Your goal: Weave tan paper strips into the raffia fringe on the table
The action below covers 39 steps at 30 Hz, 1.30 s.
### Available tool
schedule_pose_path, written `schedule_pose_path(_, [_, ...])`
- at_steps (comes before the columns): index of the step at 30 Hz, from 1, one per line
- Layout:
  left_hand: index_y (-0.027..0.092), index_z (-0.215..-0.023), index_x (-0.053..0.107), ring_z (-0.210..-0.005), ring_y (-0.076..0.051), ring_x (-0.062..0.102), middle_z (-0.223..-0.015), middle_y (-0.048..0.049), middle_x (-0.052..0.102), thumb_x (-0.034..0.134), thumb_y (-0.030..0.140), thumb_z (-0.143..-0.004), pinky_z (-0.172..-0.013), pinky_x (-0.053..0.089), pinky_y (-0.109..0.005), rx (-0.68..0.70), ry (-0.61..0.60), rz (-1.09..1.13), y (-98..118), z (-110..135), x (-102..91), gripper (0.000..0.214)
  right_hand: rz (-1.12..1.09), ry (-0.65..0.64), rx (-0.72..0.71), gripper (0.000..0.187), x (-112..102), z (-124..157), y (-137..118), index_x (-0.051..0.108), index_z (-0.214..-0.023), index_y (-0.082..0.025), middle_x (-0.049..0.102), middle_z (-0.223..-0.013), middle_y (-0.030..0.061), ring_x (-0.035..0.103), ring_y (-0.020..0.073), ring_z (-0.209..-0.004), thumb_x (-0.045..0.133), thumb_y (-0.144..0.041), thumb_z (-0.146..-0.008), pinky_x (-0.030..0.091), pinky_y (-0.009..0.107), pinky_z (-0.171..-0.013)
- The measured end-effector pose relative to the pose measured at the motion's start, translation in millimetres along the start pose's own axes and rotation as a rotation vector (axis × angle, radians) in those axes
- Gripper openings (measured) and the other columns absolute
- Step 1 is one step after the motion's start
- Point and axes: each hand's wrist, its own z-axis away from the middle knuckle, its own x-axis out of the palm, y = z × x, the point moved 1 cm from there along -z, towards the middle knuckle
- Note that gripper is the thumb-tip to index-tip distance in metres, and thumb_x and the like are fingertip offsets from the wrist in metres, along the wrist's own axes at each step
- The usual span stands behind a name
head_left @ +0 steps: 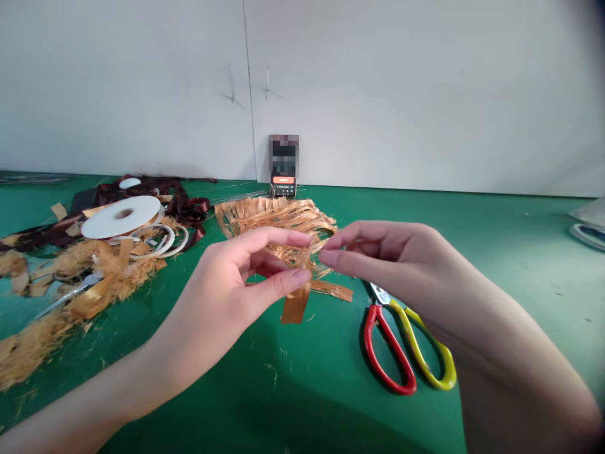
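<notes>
A bundle of frayed copper-orange ribbon [276, 217] lies on the green mat [501, 252] in front of me, its shredded threads fanning out. My left hand [222, 296] and my right hand [392, 265] meet above it, fingertips almost touching. Each pinches a narrow strip of the same ribbon [296, 302] between thumb and forefinger, and its flat end hangs below my left thumb. A pair of red-and-yellow-handled scissors [401, 343] lies on the mat just under my right hand, its blades partly hidden by that hand.
A heap of shredded orange ribbon [89, 284] with a small pair of scissors [70, 296] lies at left. Behind it are a white tape roll [121, 217] and dark brown ribbon [186, 208]. A phone [283, 165] stands against the white wall [401, 94].
</notes>
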Motion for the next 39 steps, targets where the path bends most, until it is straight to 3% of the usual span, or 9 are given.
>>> schedule_pose_path(6, [0.029, -0.109, 0.064, -0.070, -0.012, 0.072, -0.075, 0.0064, 0.074, 0.069, 0.023, -0.080, -0.064, 0.058, -0.015, -0.012, -0.118, 0.085, 5, 2, 1.7, 0.031, -0.042, -0.164, 0.020, 0.016, -1, 2, 0, 0.075, -0.088, -0.023, 0.071, -0.074, 0.0033, 0.064, 0.0164, -0.066, 0.070, -0.033, -0.077, 0.047, 0.026, -0.052])
schedule_pose_path(13, [0.030, -0.106, 0.065, -0.067, -0.011, 0.072, -0.071, 0.0077, 0.073, 0.069, 0.019, -0.077, -0.060, 0.058, -0.013, -0.006, -0.123, 0.100, 3, 2, 2.7, 0.031, -0.055, -0.269, 0.041, 0.010, 1, -2, 2, 0.074, -0.072, -0.027, 0.072, -0.075, -0.0006, 0.065, 0.0140, -0.073, 0.067, -0.028, -0.078, 0.050, 0.026, -0.066])
schedule_pose_path(19, [0.029, -0.105, 0.067, -0.064, -0.011, 0.069, -0.069, 0.0064, 0.070, 0.070, 0.019, -0.075, -0.057, 0.056, -0.015, 0.035, -0.052, 0.053, -2, 1, 2.3, 0.031, -0.087, -0.152, 0.044, 0.008, 6, -5, 4, 0.074, -0.067, -0.026, 0.069, -0.072, 0.0013, 0.060, 0.0146, -0.069, 0.068, -0.028, -0.073, 0.046, 0.027, -0.059])
schedule_pose_path(23, [0.028, -0.106, 0.068, -0.061, -0.011, 0.066, -0.064, 0.0060, 0.065, 0.070, 0.019, -0.073, -0.058, 0.055, -0.017, 0.043, -0.028, 0.005, -3, -1, 2.7, 0.034, -0.077, -0.047, 0.066, 0.011, 7, -6, 2, 0.073, -0.065, -0.023, 0.064, -0.065, 0.0009, 0.048, 0.0100, -0.057, 0.068, -0.029, -0.073, 0.036, 0.025, -0.050])
schedule_pose_path(29, [0.030, -0.109, 0.066, -0.064, -0.013, 0.066, -0.065, 0.0048, 0.065, 0.068, 0.025, -0.076, -0.058, 0.054, -0.020, -0.032, -0.042, -0.022, -5, -3, 0.4, 0.034, -0.027, 0.006, 0.105, 0.018, 3, -6, 3, 0.070, -0.065, -0.020, 0.047, -0.054, -0.0022, 0.034, 0.0080, -0.049, 0.067, -0.034, -0.075, 0.025, 0.025, -0.045])
schedule_pose_path(33, [0.031, -0.110, 0.065, -0.058, -0.012, 0.064, -0.065, 0.0050, 0.064, 0.069, 0.028, -0.075, -0.051, 0.051, -0.019, -0.079, -0.051, -0.065, -6, -4, -0.7, 0.035, -0.029, 0.051, 0.080, 0.019, -3, -7, 6, 0.067, -0.067, -0.021, 0.052, -0.062, -0.0006, 0.039, 0.0098, -0.055, 0.065, -0.035, -0.078, 0.030, 0.025, -0.049])
schedule_pose_path(39, [0.029, -0.107, 0.066, -0.068, -0.012, 0.065, -0.075, 0.0034, 0.066, 0.068, 0.026, -0.076, -0.057, 0.051, -0.017, -0.060, -0.047, -0.097, -5, -5, 0.6, 0.031, -0.115, 0.142, 0.032, 0.019, -7, -6, 9, 0.058, -0.068, -0.019, 0.050, -0.063, -0.0022, 0.044, 0.0094, -0.059, 0.058, -0.029, -0.084, 0.036, 0.025, -0.057])
